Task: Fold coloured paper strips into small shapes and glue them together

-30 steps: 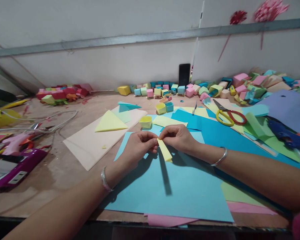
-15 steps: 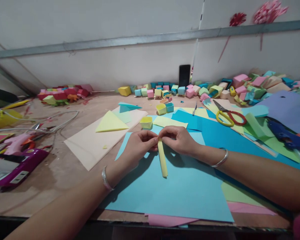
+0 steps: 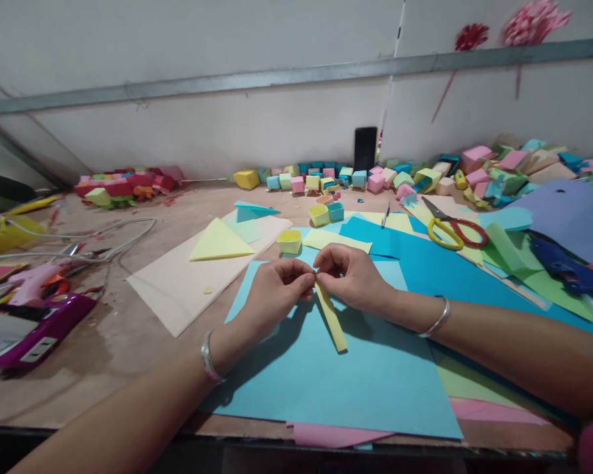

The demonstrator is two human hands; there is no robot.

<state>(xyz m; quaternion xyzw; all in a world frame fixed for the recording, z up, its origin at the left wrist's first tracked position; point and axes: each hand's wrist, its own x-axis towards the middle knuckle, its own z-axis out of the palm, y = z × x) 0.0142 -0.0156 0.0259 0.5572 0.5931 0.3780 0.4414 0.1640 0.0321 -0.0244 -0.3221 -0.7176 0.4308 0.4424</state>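
A narrow folded yellow paper strip [image 3: 332,318] hangs down from my fingertips over a large light-blue sheet [image 3: 356,382]. My left hand [image 3: 275,295] pinches the strip's top end from the left. My right hand [image 3: 350,275] pinches the same end from the right, fingers curled. The strip slants down and to the right, its lower end near the blue sheet. Both wrists wear silver bangles.
A small yellow paper box [image 3: 288,241] sits just beyond my hands. Scissors [image 3: 449,227] with yellow and red handles lie at the right, and a blue glue gun [image 3: 568,270] lies further right. Several coloured paper cubes line the back wall. A purple device [image 3: 27,329] and cables lie at left.
The strip's lower end has swung from hanging straight down to slanting right. Both hands stayed at its top end, barely shifting.
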